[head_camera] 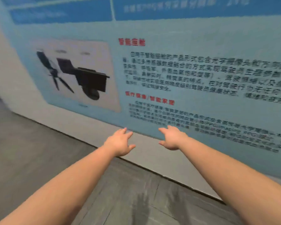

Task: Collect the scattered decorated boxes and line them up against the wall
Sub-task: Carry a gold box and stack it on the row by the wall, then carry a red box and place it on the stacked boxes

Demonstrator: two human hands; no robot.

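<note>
Left hand [120, 142] and right hand [173, 138] spread wide, empty, before the wall [152, 153].

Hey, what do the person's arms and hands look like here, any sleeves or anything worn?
Both forearms are bare; no sleeve shows in view. The left hand and right hand wear no gloves, and no watch, bracelet or ring is visible. The picture is somewhat blurred.

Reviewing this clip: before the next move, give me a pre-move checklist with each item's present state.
1. Left hand free: ok, fingers spread, holding nothing.
2. Right hand free: ok, open, holding nothing.
3. Decorated box in view to pick up: not ok, none visible.
4. Wall base in view: ok, meets the grey floor.
5. Boxes already lined up there: cannot tell, none shows in this stretch.
6. Picture sharp: not ok, the poster text is blurred.
</note>
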